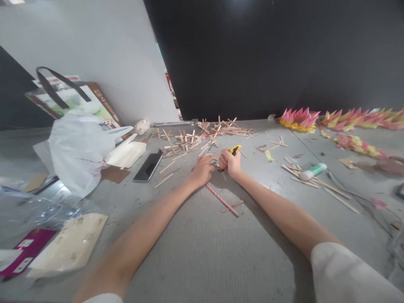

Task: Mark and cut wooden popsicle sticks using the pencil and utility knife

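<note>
My right hand (229, 163) is closed around a yellow and black utility knife (235, 150), its lower end pointing down at the grey table (189, 252). Right beside it, my left hand (203, 168) has its fingers bent and thumb reaching toward the knife's lower end; a small piece of wood seems to lie between the hands, too small to make out. A pink patterned pencil (222, 200) lies just below my hands, across a thin wooden stick (238, 204). Beyond them spreads a pile of wooden sticks (186, 141).
Left are a black phone (148, 167), a white plastic bag (77, 147), a paper bag (72, 240) and a magenta case (34, 248). Right are loose sticks, a green and white tube (314, 171) and a pink and yellow paper flower (299, 119). A dark panel (268, 59) stands behind.
</note>
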A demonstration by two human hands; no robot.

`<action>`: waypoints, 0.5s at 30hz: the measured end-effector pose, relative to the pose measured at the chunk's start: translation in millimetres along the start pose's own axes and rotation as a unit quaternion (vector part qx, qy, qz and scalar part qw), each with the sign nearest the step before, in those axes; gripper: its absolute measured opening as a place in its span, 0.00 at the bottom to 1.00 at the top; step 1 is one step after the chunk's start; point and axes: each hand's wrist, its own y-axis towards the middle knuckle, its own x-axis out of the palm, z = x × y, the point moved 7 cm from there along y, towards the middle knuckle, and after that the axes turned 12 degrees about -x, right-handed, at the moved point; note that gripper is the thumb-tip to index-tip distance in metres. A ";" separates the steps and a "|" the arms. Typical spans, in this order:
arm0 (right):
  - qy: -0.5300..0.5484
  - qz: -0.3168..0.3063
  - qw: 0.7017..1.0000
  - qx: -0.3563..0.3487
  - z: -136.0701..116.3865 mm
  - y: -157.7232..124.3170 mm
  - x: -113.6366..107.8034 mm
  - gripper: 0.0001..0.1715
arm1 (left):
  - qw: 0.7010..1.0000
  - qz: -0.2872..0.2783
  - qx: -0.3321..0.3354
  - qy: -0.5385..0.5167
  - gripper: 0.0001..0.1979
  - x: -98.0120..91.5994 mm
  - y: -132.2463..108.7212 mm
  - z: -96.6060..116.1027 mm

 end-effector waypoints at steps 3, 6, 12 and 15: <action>-0.008 0.004 1.000 0.007 -0.5 0.5 -0.5 0.29 | 1.000 0.010 -0.024 0.005 0.29 -6.8 -10.5 0.8; -0.006 0.010 1.000 0.001 -1.6 1.7 -0.8 0.29 | 0.997 0.030 -0.062 -0.017 0.25 -9.3 -24.4 4.5; -0.010 0.012 1.000 -0.007 -3.2 0.4 0.9 0.29 | 0.983 0.033 -0.147 -0.109 0.27 -0.7 -44.3 12.0; -0.010 0.028 1.000 0.002 -1.4 -0.1 -1.3 0.30 | 0.975 0.042 -0.170 -0.139 0.30 0.5 -48.6 18.3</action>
